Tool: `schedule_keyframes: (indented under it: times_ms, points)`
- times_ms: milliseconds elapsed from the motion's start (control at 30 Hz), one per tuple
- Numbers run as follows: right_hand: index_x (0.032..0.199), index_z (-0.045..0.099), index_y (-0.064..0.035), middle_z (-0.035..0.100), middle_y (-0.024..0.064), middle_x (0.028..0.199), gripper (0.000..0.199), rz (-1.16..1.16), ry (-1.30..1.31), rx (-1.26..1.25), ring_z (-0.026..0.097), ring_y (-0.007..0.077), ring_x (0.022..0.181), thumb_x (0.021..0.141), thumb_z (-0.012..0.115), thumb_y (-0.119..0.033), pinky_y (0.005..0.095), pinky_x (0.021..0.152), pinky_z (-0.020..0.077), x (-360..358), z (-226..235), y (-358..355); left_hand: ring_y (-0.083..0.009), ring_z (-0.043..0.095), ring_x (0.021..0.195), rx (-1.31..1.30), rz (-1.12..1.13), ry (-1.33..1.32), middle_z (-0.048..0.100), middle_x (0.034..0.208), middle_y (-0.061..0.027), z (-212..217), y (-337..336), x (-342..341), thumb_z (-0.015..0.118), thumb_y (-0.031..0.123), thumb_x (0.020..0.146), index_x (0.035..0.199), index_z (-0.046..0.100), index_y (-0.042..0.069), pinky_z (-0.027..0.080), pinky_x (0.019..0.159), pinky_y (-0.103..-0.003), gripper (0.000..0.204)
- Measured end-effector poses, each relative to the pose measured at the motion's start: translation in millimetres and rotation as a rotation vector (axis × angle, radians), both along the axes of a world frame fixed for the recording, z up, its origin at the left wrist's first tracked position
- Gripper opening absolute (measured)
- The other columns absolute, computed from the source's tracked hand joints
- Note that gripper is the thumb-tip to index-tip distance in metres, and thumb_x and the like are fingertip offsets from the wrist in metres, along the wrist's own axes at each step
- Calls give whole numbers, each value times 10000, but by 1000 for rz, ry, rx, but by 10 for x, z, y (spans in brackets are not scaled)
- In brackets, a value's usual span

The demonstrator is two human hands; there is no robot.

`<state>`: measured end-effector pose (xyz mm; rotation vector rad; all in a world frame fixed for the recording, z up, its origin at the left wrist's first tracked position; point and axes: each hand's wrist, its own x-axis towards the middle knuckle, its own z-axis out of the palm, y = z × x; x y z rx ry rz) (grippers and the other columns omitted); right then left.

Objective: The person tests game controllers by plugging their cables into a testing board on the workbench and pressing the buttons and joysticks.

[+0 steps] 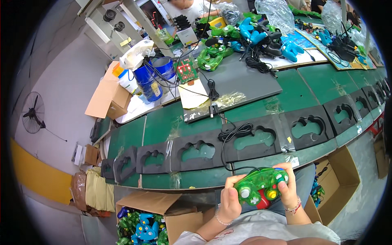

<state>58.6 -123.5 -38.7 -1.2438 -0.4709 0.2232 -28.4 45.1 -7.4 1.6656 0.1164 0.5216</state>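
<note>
Nearest, at 6 o'clock: both hands closed round a translucent green game controller, held over the lap just short of the worktop edge. Left hand wraps the left grip, thumb up by the grey stick. Right hand wraps the right grip, thumb near the yellow stick. Black cable runs from the controller's top up over the worktop.

Cardboard box at 7 o'clock on the floor, holding more green and blue controllers. A second box at 4 o'clock.

Mid distance, 12 o'clock of the hands: row of black foam trays along the green worktop, each cut-out unfilled as far as can be seen; coiled cable lies on one.

Far, 12 to 1 o'clock: heap of green and blue controllers with cables and plastic bags; blue buckets at 11 o'clock; another person seated beyond.

Judgement: controller in hand not yet placed; trays unfilled, so most of the work looks left.
</note>
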Motion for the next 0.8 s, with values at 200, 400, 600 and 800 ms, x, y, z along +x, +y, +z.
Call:
schedule_keyframes:
  times_ms: [200, 400, 600, 800]
  points:
    - [1148, 515, 2, 596, 105, 1033, 453, 4, -58, -56, 584, 171, 899, 829, 676, -276, 304, 799, 469, -7, 130, 29, -141, 623, 729, 8, 3, 0, 678, 880, -119, -7, 93, -29, 242, 423, 1034, 1182, 500, -71, 488, 687, -272, 576]
    - [1152, 529, -19, 619, 113, 1017, 473, -11, -100, -134, 615, 196, 871, 767, 724, -211, 314, 784, 488, -23, 255, 124, -172, 610, 915, -76, 39, -12, 651, 1020, -141, 48, 141, -61, 248, 401, 1037, 1166, 516, -78, 469, 835, -295, 565]
    - [1280, 453, -12, 525, 138, 1222, 644, 138, -127, -96, 532, 189, 1082, 785, 748, -298, 320, 939, 424, -49, 296, 106, -168, 600, 915, -148, 26, 14, 637, 1042, -130, 105, 276, -60, 246, 448, 1038, 1160, 527, -66, 468, 841, -299, 599]
    - [1303, 459, 5, 524, 150, 1230, 637, 75, -146, -76, 544, 218, 1105, 843, 707, -358, 340, 948, 427, -131, 276, 98, -179, 580, 1005, -254, -70, -96, 610, 1124, -144, 69, 242, -49, 238, 463, 1037, 1169, 533, -61, 448, 895, -304, 616]
